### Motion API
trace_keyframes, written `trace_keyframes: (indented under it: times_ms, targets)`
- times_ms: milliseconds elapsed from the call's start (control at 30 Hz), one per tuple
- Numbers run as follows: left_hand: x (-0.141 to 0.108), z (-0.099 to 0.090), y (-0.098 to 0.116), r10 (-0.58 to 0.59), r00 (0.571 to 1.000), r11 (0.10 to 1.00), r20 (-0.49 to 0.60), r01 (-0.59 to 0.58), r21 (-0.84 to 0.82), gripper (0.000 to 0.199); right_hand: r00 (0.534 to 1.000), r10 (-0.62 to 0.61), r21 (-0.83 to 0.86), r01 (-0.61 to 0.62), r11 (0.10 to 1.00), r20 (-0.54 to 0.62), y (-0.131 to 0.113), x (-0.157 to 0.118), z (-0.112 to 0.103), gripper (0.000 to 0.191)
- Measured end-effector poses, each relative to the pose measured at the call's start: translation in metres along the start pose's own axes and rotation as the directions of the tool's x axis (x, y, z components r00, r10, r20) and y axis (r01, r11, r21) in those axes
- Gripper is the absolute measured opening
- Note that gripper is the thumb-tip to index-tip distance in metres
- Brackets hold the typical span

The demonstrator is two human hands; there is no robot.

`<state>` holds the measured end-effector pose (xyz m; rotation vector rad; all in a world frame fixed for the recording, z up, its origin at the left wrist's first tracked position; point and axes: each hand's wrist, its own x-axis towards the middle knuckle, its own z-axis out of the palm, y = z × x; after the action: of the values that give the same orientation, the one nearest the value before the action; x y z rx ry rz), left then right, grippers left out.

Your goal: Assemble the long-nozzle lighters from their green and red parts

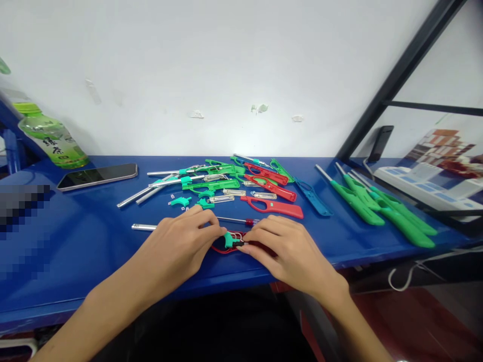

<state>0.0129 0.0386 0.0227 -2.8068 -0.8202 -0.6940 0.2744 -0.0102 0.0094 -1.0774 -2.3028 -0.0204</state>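
Observation:
At the table's front edge, my left hand (184, 241) pinches a teal-green lighter trigger (228, 240). The fingers of my right hand (289, 249) are closed on a small black part (239, 244) that meets the trigger, with pale wire looping above it. Beneath both hands lies a red lighter handle shell (222, 250), mostly hidden by my fingers. A metal lighter tube (143, 227) sticks out to the left from behind my left hand. Just beyond my hands rests a screwdriver (251, 221) with a red handle.
Behind my hands spread loose red shells (277, 206), green shells (215, 185), a blue shell (313, 198), metal tubes and clear fuel tanks (222, 199). Several green lighters (354, 201) lie right. A phone (100, 176) and a bottle (53, 138) are left. A white wall stands behind.

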Motion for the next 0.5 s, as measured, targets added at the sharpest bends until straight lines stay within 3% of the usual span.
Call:
trace_keyframes:
  times_ms: [500]
  targets:
    - [0.0006, -0.0073, 0.0012, 0.019, 1.000, 0.999, -0.012, -0.020, -0.027, 0.032, 0.998, -0.030, -0.058, 0.027, 0.998, -0.063, 0.0015, -0.0009, 0.0024, 0.025]
